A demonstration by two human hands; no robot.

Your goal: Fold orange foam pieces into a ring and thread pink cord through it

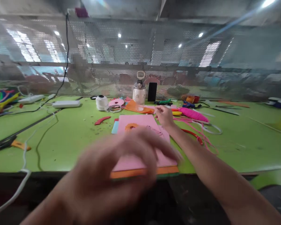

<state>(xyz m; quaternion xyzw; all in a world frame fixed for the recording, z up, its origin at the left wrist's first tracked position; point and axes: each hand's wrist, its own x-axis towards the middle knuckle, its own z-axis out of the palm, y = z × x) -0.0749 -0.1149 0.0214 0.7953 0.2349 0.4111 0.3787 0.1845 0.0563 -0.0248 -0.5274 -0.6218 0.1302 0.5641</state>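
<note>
Our left hand (117, 162), loosely curled and blurred, hangs in front of the stacked pink sheet (128, 163) on the green counter (67, 137), and we cannot tell whether it grips anything. Beyond the sheet, our right hand (165, 116) has bent fingers beside the orange piece (138, 107) and near the pink yarn (194, 115); its grip is unclear.
</note>
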